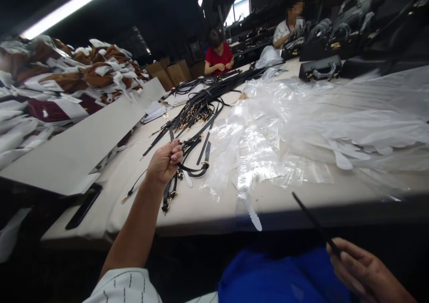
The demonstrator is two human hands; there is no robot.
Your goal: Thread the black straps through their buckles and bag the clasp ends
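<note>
My left hand point(165, 161) is closed over the table, gripping a black strap point(171, 132) with gold-coloured hardware around it. Below and beside that hand lie more black straps with buckles and clasps point(170, 198), and a loop of strap point(196, 171) curves to its right. At the lower right, in front of the table edge, my right hand point(360, 267) pinches a thin, stiff-looking black strip point(313, 220) that points up and to the left. Whether this strip joins the strap in my left hand I cannot tell.
A bundle of black straps point(214, 90) runs back along the table. Clear plastic bags point(258, 146) spread across the right side. A white board point(83, 137) fronts a heap of wrapped brown items point(90, 73). Black handbags point(320, 68) stand behind; two people sit farther off.
</note>
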